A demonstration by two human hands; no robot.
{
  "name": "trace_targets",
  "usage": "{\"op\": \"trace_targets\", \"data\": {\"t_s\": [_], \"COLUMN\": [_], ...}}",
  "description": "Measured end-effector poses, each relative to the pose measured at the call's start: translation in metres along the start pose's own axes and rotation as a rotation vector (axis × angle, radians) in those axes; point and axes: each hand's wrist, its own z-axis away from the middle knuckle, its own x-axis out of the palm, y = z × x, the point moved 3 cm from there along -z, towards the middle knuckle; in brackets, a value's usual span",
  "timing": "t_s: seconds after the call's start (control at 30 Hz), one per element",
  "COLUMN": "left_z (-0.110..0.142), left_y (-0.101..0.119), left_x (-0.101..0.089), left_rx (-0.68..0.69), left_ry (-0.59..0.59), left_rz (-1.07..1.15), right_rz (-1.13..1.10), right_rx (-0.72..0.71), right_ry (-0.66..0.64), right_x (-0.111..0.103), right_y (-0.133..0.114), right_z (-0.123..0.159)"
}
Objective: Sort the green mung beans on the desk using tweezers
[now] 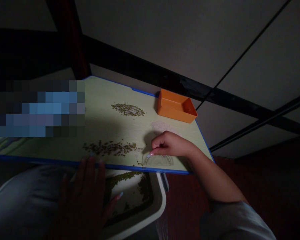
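My right hand [166, 145] is pinched on a clear plastic protractor [161, 161] at the table's near edge, its arc and markings faintly visible. Just left of it, small green-brown grains [112, 148] lie in a long, loose strip. My left hand [86, 186] is dark, with its fingers stretched out at the near edge and its thumb apart, over the left side of a white basin [162, 196]. It holds nothing that I can see. Inside the basin, more green grains [146, 186] line the sides.
On the pale table [100, 96] with its blue rim, a second pile [128, 109] mixes green and pale grains. Pinkish grains [162, 126] lie beyond my right hand. An orange box [177, 106] stands at the far right corner. A blurred-out area covers the left.
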Motion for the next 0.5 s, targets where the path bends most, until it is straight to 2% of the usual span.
{"op": "trace_targets", "data": {"t_s": [0.2, 0.5], "left_z": [0.0014, -0.0011], "left_y": [-0.0028, 0.0025], "left_x": [0.0025, -0.0030], "left_rx": [0.075, -0.068], "left_ry": [0.035, -0.011], "left_rz": [-0.074, 0.059], "right_rz": [-0.018, 0.030], "right_rx": [-0.033, -0.014], "right_ry": [0.023, 0.018], "right_x": [-0.0014, 0.0000], "right_y": [0.0003, -0.0011], "right_z": [0.0013, 0.0005]}}
